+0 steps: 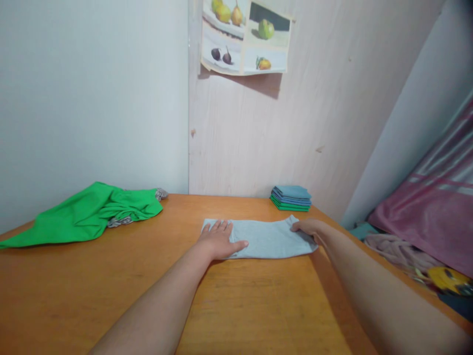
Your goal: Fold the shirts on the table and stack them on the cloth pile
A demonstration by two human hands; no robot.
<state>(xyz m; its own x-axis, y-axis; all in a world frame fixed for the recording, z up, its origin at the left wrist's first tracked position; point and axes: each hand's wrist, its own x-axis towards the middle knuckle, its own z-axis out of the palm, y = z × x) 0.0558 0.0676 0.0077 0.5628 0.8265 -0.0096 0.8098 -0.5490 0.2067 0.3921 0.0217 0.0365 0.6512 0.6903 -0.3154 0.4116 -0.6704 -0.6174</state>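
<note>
A light grey folded cloth (268, 237) lies flat on the wooden table (236, 305), a little past the middle. My left hand (220, 240) rests palm down on its left end with the fingers stretched out flat. My right hand (309, 228) is at the cloth's right edge, fingers curled over the fabric and gripping it.
A loose green cloth (86, 212) lies crumpled at the table's far left. A neat stack of folded blue and green cloths (291, 198) sits at the far right by the wall. A fruit poster (246, 37) hangs above. Pink fabric (432, 217) and clutter lie off the right edge.
</note>
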